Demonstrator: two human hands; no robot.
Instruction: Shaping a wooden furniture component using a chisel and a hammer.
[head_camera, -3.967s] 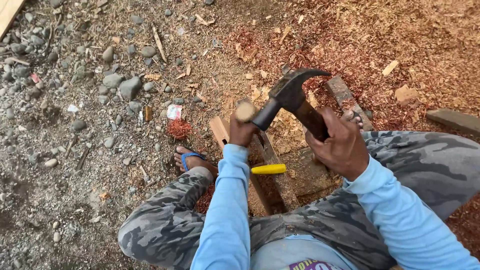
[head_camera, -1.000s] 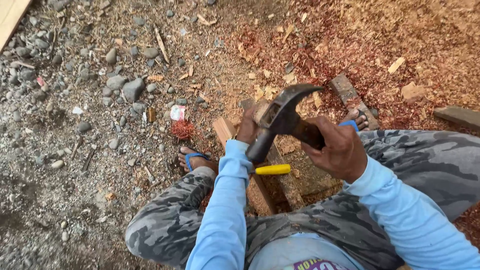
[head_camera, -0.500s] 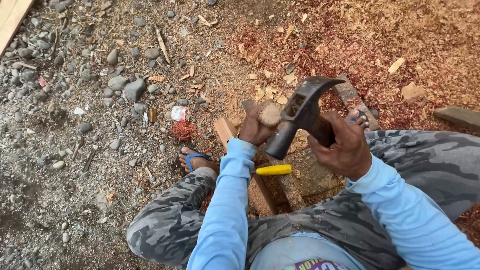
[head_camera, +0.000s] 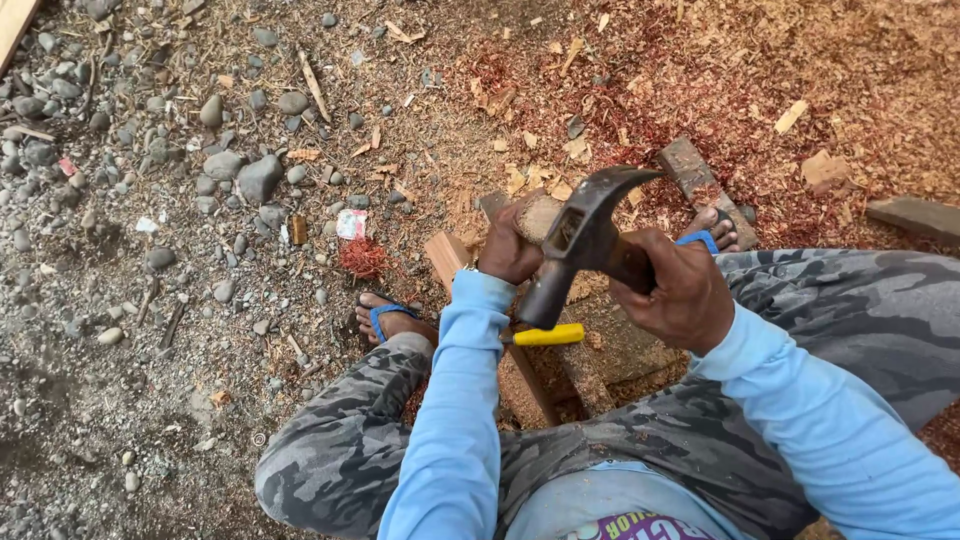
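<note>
R hand: fist clamped on hammer handle, head raised, claw pointing right.
L hand: closed round a wood piece, just left of hammer head; can't tell how tight.
Hammer: in the air over plank, between both hands, face angled down-left.
Yellow handle: lies under hammer face, near L sleeve; tool type unclear.
Feet: blue sandals, L on gravel, R by a plank offcut.
Ground: grey stones left, red shavings right.
</note>
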